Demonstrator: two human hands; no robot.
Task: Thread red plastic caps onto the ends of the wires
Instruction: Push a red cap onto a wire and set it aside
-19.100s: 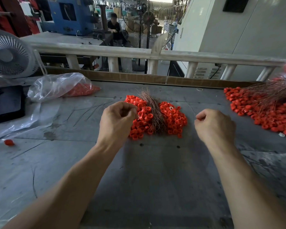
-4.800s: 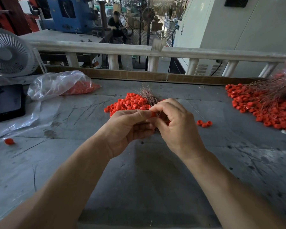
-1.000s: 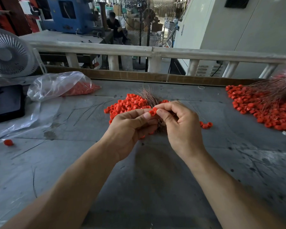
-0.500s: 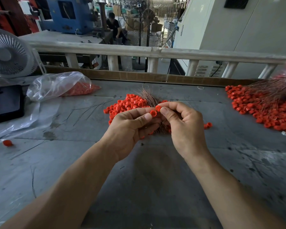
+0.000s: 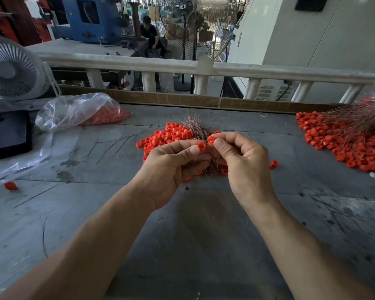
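Note:
My left hand (image 5: 173, 167) pinches a red cap (image 5: 201, 145) between thumb and forefinger. My right hand (image 5: 245, 167) pinches a second red cap (image 5: 210, 140) just to its right, hole facing me. Both hands hover over a pile of loose red caps (image 5: 167, 136) in the middle of the grey table, and a bundle of thin copper wires (image 5: 196, 128) lies across that pile. Any wire running between the two held caps is too thin to make out.
At the right edge lies a heap of capped wires (image 5: 342, 135). A clear bag of caps (image 5: 80, 111), a white fan (image 5: 11, 70) and a black tablet (image 5: 7, 133) stand at the left. One stray cap (image 5: 10, 186) lies near the left edge. A cardboard strip (image 5: 182, 99) lines the table's far edge.
The two pinched caps have drawn slightly apart, the right one lifting a little. Several seconds ago the hands were closed together over the pile.

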